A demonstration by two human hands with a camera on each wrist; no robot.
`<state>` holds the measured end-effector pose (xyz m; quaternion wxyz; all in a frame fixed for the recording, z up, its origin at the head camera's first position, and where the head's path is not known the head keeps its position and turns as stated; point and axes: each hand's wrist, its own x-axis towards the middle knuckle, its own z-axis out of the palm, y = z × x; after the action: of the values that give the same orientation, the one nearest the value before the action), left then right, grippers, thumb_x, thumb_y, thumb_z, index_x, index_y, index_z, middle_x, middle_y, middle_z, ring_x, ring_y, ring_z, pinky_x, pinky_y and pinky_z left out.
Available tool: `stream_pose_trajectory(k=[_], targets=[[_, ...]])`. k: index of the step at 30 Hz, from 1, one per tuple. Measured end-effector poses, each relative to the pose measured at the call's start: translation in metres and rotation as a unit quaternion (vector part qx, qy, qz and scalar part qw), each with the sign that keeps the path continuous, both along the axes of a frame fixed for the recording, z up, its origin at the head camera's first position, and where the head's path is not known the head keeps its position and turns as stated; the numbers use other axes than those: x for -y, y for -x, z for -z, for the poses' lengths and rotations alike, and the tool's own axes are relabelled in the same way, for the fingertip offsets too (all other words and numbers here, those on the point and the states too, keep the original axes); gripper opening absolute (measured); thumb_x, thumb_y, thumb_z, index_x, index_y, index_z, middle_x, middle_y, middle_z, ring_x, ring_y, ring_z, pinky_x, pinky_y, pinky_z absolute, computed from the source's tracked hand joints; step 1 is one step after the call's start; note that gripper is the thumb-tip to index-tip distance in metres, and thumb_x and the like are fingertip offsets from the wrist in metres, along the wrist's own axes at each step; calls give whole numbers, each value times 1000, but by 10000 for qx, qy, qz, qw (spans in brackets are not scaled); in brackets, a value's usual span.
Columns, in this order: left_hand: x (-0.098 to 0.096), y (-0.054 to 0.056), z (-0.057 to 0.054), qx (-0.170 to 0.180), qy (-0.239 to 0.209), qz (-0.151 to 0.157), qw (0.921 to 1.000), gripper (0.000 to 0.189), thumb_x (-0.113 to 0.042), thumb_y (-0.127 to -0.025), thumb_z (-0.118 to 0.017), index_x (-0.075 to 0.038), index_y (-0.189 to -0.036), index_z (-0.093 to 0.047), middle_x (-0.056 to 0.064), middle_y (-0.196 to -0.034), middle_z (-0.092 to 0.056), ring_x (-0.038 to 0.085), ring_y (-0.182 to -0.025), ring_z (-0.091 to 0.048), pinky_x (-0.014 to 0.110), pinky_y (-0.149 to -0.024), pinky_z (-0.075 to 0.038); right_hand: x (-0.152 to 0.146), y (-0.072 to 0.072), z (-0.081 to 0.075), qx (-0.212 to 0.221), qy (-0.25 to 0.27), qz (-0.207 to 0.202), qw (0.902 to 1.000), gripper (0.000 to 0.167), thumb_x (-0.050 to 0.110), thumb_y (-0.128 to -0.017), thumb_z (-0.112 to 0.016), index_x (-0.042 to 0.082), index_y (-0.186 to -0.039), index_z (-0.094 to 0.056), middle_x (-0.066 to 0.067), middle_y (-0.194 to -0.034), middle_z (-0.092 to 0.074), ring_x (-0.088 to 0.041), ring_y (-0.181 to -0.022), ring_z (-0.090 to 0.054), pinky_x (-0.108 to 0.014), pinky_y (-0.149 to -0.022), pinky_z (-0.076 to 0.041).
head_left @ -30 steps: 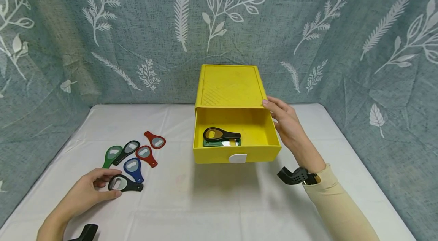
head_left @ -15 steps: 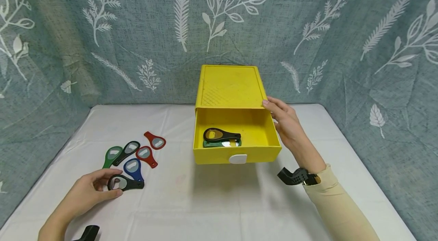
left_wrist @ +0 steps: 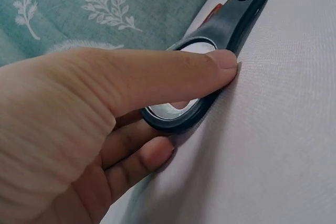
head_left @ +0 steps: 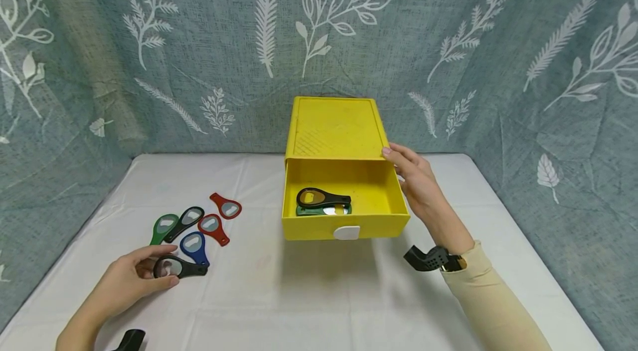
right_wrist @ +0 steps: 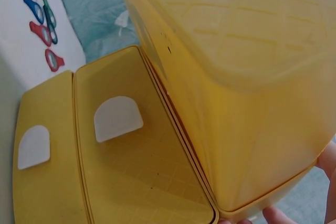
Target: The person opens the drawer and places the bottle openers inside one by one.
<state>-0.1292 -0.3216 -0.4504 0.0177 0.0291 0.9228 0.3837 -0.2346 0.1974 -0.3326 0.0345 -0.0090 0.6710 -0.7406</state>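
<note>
My left hand [head_left: 122, 282] grips the round head of a black bottle opener [head_left: 189, 269], low over the white cloth at the left. The left wrist view shows the thumb across its metal plate, with the handle [left_wrist: 244, 9] pointing away. Just beyond lie a blue bottle opener [head_left: 194, 247], a green one [head_left: 163, 227], another black one [head_left: 186, 222] and two red ones [head_left: 214, 228]. At the yellow drawer unit [head_left: 336, 124], my right hand [head_left: 421, 185] rests its thumb and fingers against the front right top corner and side.
The unit's top drawer [head_left: 344, 226] is pulled out by its white handle side. Inside lie a black bottle opener [head_left: 324, 197] and a green one [head_left: 309, 211]. Two lower drawers [right_wrist: 139, 171] are closed. A patterned curtain [head_left: 224, 52] hangs behind and at both sides.
The black bottle opener in my left hand has shifted slightly left, further into the fingers. My right hand and the drawer unit have stayed in place.
</note>
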Motion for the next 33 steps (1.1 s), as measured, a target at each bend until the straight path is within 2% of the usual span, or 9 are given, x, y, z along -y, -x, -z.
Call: stream_pose_trajectory(k=[4,10,14,18,22,30,33], targets=[[1,0,1,109,-176,16,9998,65,-26,-76,-87,-2,-131,-61,6,-82,-56,13,-65,-49,27,-55,-43,0,0,0,-4,-62,19,10000,67,38,-94,-67,9,-148,-42,-9,-143,-45,-28,-125,-41,-51,-104,-30],[1,0,1,30,-287,144,9995,59,-23,-77,-87,-3,-127,-64,5,-80,-55,13,-66,-49,27,-55,-42,0,-1,1,3,1,1,10000,67,38,-94,-67,8,-149,-41,-9,-144,-44,-28,-127,-40,-51,-105,-30],[2,0,2,-42,-37,135,9999,62,-27,-76,-87,-3,-128,-63,5,-80,-48,13,-70,-44,28,-56,-36,0,-1,1,18,23,-2,10000,67,38,-94,-67,8,-149,-41,-9,-144,-44,-28,-126,-41,-51,-105,-31],[3,0,3,-322,249,83,9991,64,-28,-75,-88,-4,-129,-63,3,-81,-47,12,-76,-43,26,-61,-33,0,0,0,14,5,-2,10000,68,38,-94,-67,8,-149,-41,-9,-144,-44,-28,-125,-41,-52,-105,-31],[4,-1,3,-572,280,57,9980,63,-26,-74,-89,-4,-127,-64,1,-81,-48,10,-76,-44,24,-61,-32,0,0,1,-9,18,-32,10000,68,38,-94,-67,8,-149,-40,-9,-144,-43,-28,-125,-41,-52,-105,-30],[2,-2,-2,-164,137,-97,9997,67,-37,-76,-86,-1,-128,-63,4,-81,-52,11,-69,-46,24,-60,-36,0,0,2,-20,13,-35,10000,68,38,-94,-67,8,-149,-41,-9,-144,-43,-28,-125,-42,-52,-104,-31],[1,-2,-4,-112,137,-194,9997,67,-41,-76,-85,-2,-127,-65,5,-81,-54,11,-68,-47,24,-59,-36,0,0,1,-26,-36,-12,10000,67,38,-94,-67,8,-149,-41,-9,-143,-44,-28,-124,-42,-51,-104,-31]])
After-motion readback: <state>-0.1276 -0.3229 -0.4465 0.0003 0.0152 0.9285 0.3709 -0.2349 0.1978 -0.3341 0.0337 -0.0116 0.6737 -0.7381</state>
